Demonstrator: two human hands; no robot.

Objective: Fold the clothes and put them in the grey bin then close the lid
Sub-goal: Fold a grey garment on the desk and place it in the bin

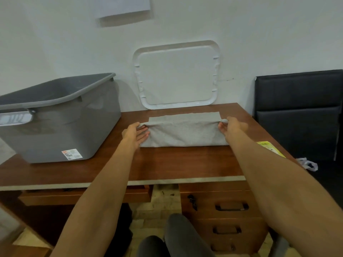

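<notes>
Part-folded grey cloth lies at desk centre. left hand and right hand pinch its fold ends. Left edge: grey bin; far edge: lid.

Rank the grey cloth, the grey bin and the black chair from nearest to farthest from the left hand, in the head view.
1. The grey cloth: the left hand holds its left end, mid-table.
2. The grey bin: just left of that hand, on the table's left side.
3. The black chair: far right, past the table's right edge.
</notes>
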